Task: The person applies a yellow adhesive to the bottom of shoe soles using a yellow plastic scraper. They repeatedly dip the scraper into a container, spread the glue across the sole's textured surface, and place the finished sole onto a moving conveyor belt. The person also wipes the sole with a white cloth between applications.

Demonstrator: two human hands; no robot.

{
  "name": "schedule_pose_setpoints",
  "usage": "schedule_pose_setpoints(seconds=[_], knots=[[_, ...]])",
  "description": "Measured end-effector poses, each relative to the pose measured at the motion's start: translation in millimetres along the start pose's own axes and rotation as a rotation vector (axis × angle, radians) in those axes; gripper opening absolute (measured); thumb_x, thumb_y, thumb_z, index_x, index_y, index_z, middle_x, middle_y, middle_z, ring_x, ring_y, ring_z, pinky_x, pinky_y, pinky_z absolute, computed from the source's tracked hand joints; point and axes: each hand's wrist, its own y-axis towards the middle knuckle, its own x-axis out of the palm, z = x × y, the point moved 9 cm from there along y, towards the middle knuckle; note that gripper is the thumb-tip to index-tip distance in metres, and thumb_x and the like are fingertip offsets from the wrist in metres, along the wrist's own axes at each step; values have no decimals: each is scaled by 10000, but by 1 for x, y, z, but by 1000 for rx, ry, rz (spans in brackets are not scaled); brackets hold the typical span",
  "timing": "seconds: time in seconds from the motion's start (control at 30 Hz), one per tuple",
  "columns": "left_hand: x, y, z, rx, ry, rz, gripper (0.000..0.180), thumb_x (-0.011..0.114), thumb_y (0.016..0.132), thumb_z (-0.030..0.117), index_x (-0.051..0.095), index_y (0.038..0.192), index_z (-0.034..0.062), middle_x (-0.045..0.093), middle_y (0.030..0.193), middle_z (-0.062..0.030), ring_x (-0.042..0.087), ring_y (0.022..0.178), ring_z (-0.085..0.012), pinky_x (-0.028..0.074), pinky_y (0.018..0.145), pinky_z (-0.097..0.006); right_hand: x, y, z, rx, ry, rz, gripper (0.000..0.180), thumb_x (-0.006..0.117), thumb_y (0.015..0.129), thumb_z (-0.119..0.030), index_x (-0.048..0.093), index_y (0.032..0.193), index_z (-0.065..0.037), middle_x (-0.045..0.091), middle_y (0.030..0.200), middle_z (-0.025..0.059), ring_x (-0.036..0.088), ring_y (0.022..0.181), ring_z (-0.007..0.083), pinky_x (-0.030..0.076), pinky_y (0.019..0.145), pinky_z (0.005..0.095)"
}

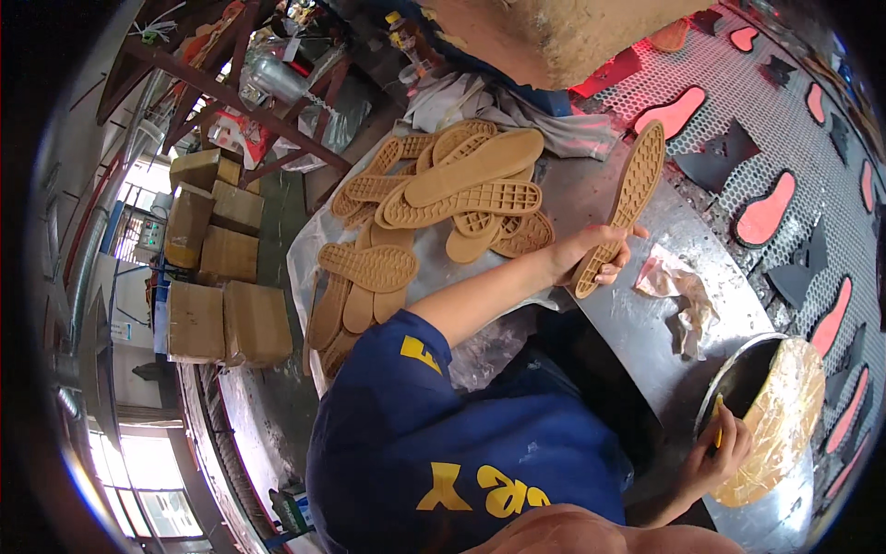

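The left hand [591,254] is closed around the lower end of a tan rubber shoe sole [620,208], fingers wrapped under it and thumb across the near face; the grip is firm and full, not a fingertip pinch. The sole stands tilted, its long axis running up and away from that hand toward the perforated conveyor [784,120], tread side showing. The right hand [718,452] is curled around a small yellow-handled tool [718,429], probably a brush, though its working end is hidden; the tool dips at the mouth of a round metal pot [748,369] whose rim is crusted with amber-coloured residue. The held sole lies up and to the left of the right hand, well apart from it, with bare metal tabletop [637,314] between the two. The left hand is thus the one in contact with the sole, and the right is the nearer to the pot. A crumpled bit of plastic wrap [678,286] lies just right of the left hand, on the tabletop. Behind and left of the left hand, beyond the forearm, a loose pile of similar tan soles [443,198] rests on a plastic sheet. Red sole-shaped pieces [766,217] lie spaced out on the conveyor beyond the held sole. Stacked cardboard boxes [226,268] stand on the floor far left, well clear of both hands.
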Motion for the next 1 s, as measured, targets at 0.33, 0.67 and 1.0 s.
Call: schedule_pose_setpoints(seconds=[0.33,0.67,1.0], knots=[[-3,2,-3,8,-86,11,624,544,919,398,319,1427,112,555,880,-90,487,601,-130,416,529,-269,-5,-1,-3,-8,5,50,157,617,809,-11,665,958,-30,616,857,91,574,828,269,403,798,382],[2,0,-8,25,45,-25,755,546,933,384,114,1511,160,527,928,-91,460,639,-103,422,571,-266,-11,-2,-6,20,14,53,142,620,797,-20,662,931,-31,603,840,96,564,820,272,397,802,387],[3,1,-12,73,122,-15,459,523,941,414,491,1053,-30,517,924,-96,467,642,-91,426,545,-240,-16,-4,-2,45,2,54,146,635,772,-23,664,915,-36,584,813,97,555,810,268,388,821,395]])
